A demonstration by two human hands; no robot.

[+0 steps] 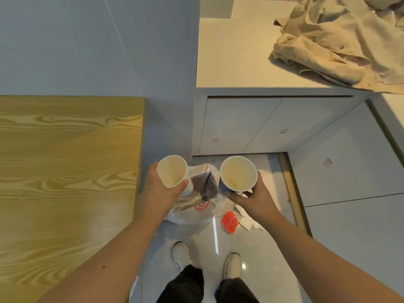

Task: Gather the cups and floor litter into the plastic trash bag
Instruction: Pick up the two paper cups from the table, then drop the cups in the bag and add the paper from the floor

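Observation:
My left hand (pixel 160 190) grips an empty paper cup (pixel 172 171) by its side, mouth up. My right hand (pixel 254 196) holds a second paper cup (pixel 237 173) with a blue outside, also upright. Both cups hover above a white plastic trash bag (pixel 197 206) with a red mark that lies open on the floor between them. A crumpled red wrapper (pixel 229 221) and torn white paper scraps (pixel 248 223) lie on the tiles just right of the bag.
A wooden table (pixel 65 171) fills the left. White cabinets (pixel 251 127) stand ahead and to the right, with a beige cloth (pixel 341 40) on the counter. My two feet in white shoes (pixel 181 254) stand on the glossy tile floor.

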